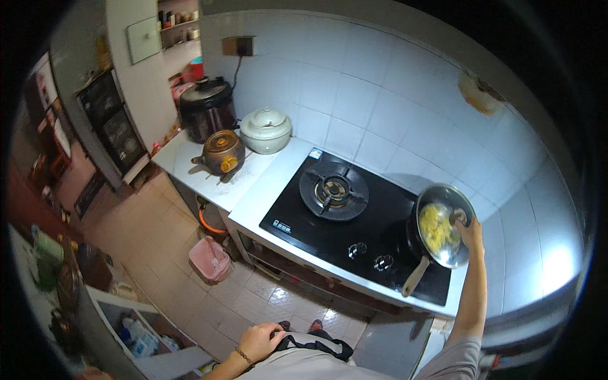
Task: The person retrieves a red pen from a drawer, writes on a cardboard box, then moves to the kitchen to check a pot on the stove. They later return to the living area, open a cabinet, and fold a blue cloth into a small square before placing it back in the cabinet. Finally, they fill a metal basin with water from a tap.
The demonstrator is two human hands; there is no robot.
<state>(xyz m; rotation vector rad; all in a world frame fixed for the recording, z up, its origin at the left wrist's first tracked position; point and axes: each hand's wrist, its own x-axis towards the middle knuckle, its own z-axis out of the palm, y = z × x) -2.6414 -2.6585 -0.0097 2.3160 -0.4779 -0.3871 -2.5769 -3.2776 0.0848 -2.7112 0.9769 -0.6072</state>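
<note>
At the right end of the black gas hob, my right hand grips the knob of a glass lid with a metal rim. The lid covers most of a dark pan, whose beige handle points toward me. Yellow food shows through the glass. Whether the lid rests on the pan or is slightly raised is hard to tell. My left hand is at my waist with curled fingers, beside a black strap on my clothing. Its palm side is hidden.
A burner sits on the hob's left half. Along the counter stand a brown clay pot, a pale lidded pot and an electric cooker. A pink bin is on the tiled floor, and a shelf unit stands at lower left.
</note>
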